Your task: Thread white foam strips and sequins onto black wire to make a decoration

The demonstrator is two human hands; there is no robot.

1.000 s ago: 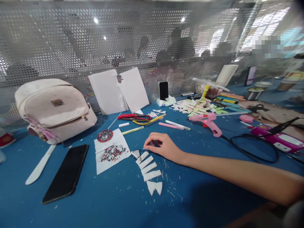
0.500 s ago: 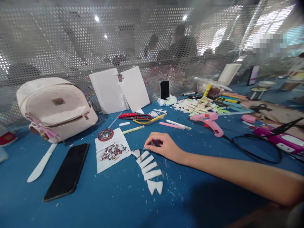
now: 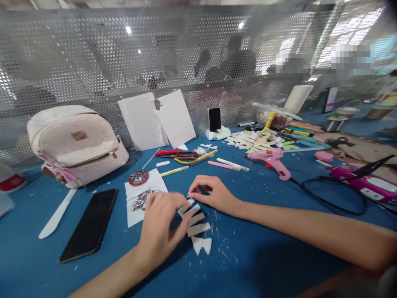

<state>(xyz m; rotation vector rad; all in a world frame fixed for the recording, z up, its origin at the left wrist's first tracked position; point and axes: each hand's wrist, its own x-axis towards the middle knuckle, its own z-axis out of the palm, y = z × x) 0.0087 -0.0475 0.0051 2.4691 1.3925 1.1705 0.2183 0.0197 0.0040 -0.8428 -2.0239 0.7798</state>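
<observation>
My right hand (image 3: 215, 194) rests on the blue table, thumb and fingertips pinched at the top of a fish-like row of white pieces. Whatever is in the pinch is too small to make out. My left hand (image 3: 163, 225), slightly blurred, hovers over the row's left side with thumb and index finger apart, holding nothing visible. Below the hands lie several white strips (image 3: 199, 229) and a notched, tail-shaped white piece (image 3: 202, 245). The top pieces are partly hidden by my fingers. Behind my left hand, a white paper (image 3: 132, 215) bears multicoloured sequins, partly covered.
At left stand a pale backpack (image 3: 77, 145), a black phone (image 3: 89, 225) and a white plastic knife (image 3: 57, 215). Red-handled scissors (image 3: 176, 154) and pens lie behind the hands. A pink glue gun (image 3: 273, 161), its black cord (image 3: 328, 207) and a purple power strip (image 3: 369, 182) occupy the right.
My left hand has come into view from the lower left and reached over the white pieces, covering part of the sequins. My right hand keeps its pinch in nearly the same spot.
</observation>
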